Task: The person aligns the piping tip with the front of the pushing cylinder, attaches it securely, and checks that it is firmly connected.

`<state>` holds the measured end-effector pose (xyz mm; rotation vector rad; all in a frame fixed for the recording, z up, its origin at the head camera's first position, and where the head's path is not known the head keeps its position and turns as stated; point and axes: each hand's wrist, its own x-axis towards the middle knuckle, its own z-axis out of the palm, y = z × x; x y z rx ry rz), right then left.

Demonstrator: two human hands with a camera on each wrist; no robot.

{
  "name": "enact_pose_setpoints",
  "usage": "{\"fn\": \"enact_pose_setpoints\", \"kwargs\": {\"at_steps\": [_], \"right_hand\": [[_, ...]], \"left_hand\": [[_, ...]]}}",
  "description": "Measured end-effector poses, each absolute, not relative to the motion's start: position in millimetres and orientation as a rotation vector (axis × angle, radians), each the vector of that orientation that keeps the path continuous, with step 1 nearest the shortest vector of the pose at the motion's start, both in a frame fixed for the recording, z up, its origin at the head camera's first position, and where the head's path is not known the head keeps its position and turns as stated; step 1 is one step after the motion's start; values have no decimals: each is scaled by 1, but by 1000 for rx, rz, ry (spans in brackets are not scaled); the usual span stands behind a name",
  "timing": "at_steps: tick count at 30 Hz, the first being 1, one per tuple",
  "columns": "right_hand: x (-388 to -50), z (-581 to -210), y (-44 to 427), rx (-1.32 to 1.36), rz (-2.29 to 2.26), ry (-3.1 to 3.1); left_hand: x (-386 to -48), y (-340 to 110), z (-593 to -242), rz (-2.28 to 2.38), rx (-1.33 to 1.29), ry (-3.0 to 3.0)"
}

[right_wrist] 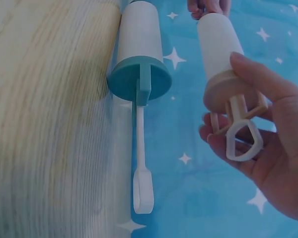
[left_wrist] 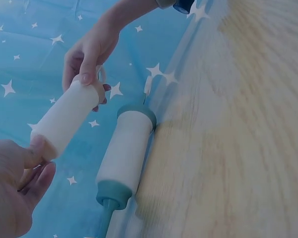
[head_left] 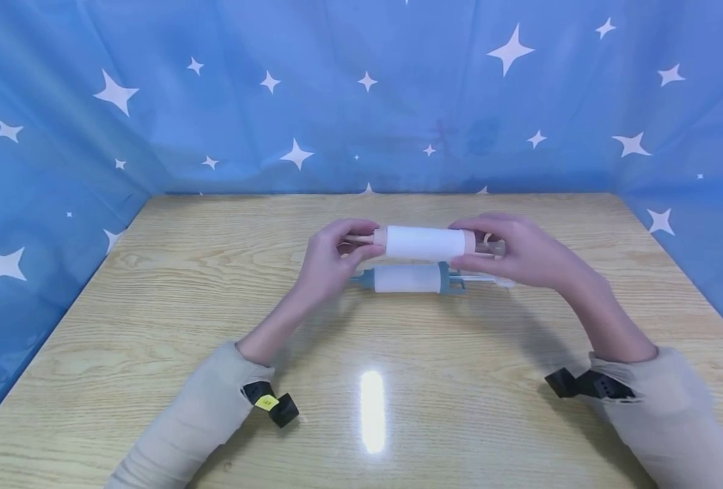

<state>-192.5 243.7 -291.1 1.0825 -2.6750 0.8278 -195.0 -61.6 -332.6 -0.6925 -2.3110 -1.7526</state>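
A syringe with a white barrel and beige ends (head_left: 425, 242) is held level above the table by both hands. My left hand (head_left: 331, 261) pinches its beige nozzle end between thumb and fingers. At the other end, my right hand (head_left: 520, 251) grips the beige cap, with some fingers hidden behind it. A white ring handle (right_wrist: 244, 140) sticks out from that cap in the right wrist view. A second syringe, white with teal ends (head_left: 407, 278), lies on the table just nearer than the held one. Its white plunger (right_wrist: 141, 144) is drawn out, pointing right in the head view.
The wooden table (head_left: 153, 326) spreads around both syringes. Behind it and at both sides hangs a blue curtain with white stars (head_left: 361, 115). A bright light reflection lies on the tabletop in front. Black wrist cameras sit on both sleeves.
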Motion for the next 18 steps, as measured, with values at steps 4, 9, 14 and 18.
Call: {"fn": "enact_pose_setpoints", "kwargs": {"at_steps": [4,9,14,18], "right_hand": [[-196,-290,243,970,828,-2757],[-203,-293,244,879,810,-2844],[-213,-296,243,898,828,-2877],[-220,-297,241,906,799,-2887]], "left_hand": [[-200,-60,-334,-1720,-682,-2337],[-206,-56,-336,-1689,-662,-2380],[-214,-53,-339,-1639,-651,-2413],[-221,-51,-342,-1600,-660,-2403]]}}
